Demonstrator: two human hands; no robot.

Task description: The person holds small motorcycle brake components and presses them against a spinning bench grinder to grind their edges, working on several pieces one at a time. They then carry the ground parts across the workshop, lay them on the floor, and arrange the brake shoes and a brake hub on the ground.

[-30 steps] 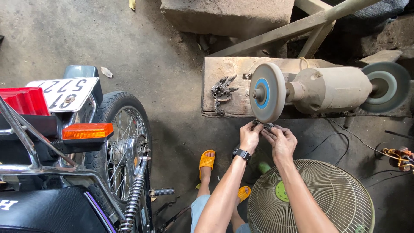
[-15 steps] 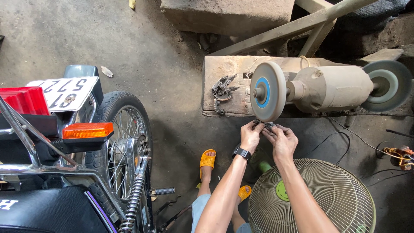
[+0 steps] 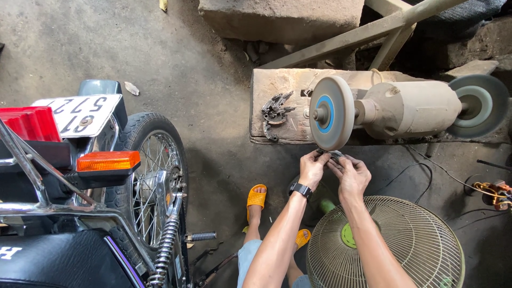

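Note:
My left hand (image 3: 313, 168), with a black watch on the wrist, and my right hand (image 3: 351, 175) together pinch a small dark metal part (image 3: 332, 155). They hold it against the lower rim of a grey grinding wheel (image 3: 332, 113) with a blue centre. The wheel sits on the left end of a dusty bench grinder (image 3: 408, 109), which carries a second wheel (image 3: 476, 105) on its right end. Most of the part is hidden by my fingers.
A pile of small metal pieces (image 3: 274, 113) lies on the stone block (image 3: 280, 85) left of the wheel. A fan with a wire guard (image 3: 394, 245) stands under my right arm. The rear of a motorcycle (image 3: 106, 186) fills the left. Cables (image 3: 426, 170) run across the floor at right.

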